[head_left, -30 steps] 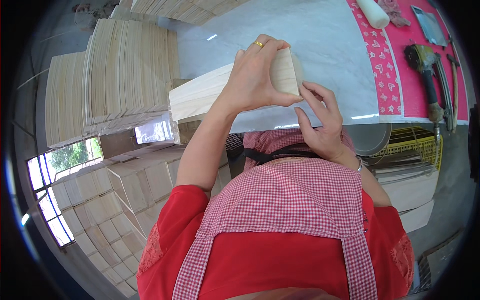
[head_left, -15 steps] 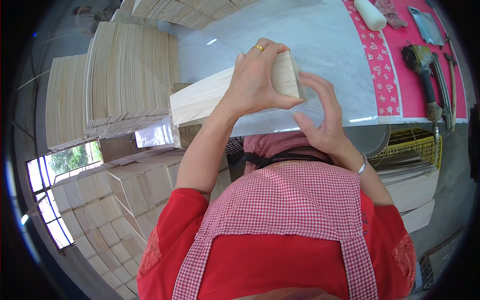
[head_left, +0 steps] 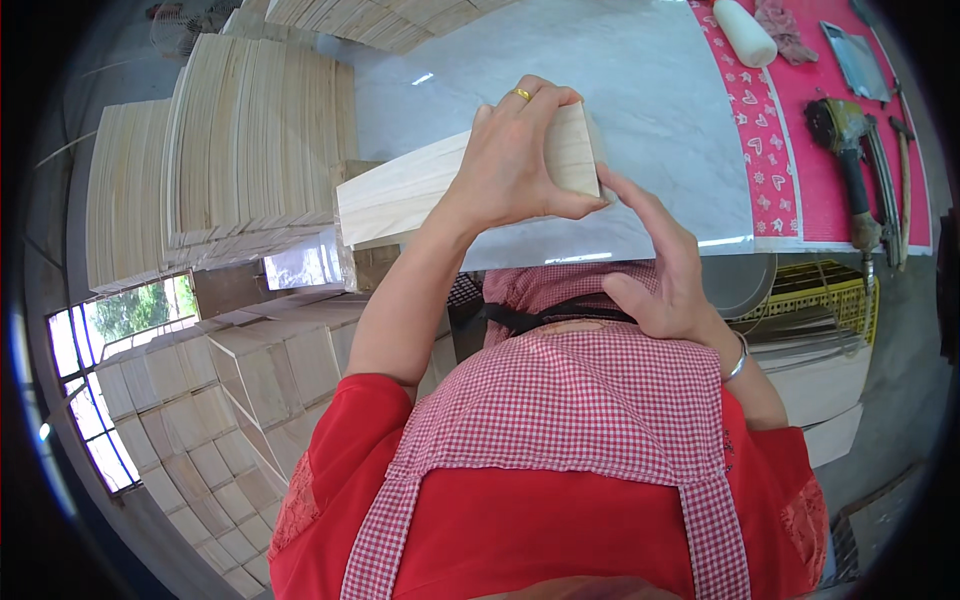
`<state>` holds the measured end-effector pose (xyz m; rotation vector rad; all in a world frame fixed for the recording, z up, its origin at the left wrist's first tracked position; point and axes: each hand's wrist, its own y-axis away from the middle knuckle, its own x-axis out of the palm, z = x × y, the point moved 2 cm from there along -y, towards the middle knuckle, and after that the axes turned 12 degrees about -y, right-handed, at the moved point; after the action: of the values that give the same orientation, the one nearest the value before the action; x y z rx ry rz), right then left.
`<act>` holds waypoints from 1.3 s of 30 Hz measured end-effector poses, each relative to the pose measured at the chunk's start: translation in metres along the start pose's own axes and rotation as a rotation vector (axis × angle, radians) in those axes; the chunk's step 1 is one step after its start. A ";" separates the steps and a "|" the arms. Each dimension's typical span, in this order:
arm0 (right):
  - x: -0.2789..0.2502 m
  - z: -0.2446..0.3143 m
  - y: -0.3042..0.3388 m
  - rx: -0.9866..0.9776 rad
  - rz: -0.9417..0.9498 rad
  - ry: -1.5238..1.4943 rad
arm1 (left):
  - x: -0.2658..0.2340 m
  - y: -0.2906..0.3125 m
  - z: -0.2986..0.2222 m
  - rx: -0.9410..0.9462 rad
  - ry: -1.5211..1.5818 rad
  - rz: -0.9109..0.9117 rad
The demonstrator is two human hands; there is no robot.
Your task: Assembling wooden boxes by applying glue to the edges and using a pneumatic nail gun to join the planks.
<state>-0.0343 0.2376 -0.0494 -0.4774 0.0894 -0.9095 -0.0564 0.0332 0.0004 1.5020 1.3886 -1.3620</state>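
A long, box-shaped piece of pale wood [head_left: 400, 192] lies at the near edge of the table, one end pointing left. Whether it is solid or hollow cannot be seen. My left hand [head_left: 508, 165], a gold ring on one finger, spans its right part, thumb on the near side and fingers over the far side. My right hand [head_left: 668, 270] is beside the right end, fingers apart. Its index fingertip reaches the near right corner, while the thumb stays clear of the wood.
Tall stacks of thin wooden boards [head_left: 260, 140] stand left of the marbled table [head_left: 640, 90]. On the pink mat at right lie an air nailer [head_left: 850, 160], a hammer [head_left: 905, 190], a white roll [head_left: 745, 35] and a cloth [head_left: 785, 30]. Wooden boxes [head_left: 270, 380] are piled lower left.
My right hand has turned and dropped slightly; its thumb has moved down, away from the wood, and its index finger has straightened toward the corner. The left hand keeps its hold.
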 end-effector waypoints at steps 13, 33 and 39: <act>0.021 -0.047 -0.031 -0.090 -0.264 0.446 | -0.003 0.000 -0.005 -0.031 0.016 0.065; 0.027 -0.059 -0.035 -0.188 -0.340 0.490 | -0.001 -0.001 -0.002 -0.037 0.003 0.059; 0.022 -0.035 -0.004 -0.116 -0.331 0.312 | 0.000 0.000 -0.001 -0.015 -0.002 0.013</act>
<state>-0.0333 0.2062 -0.0759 -0.4616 0.3570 -1.3052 -0.0564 0.0344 0.0007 1.4969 1.3821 -1.3421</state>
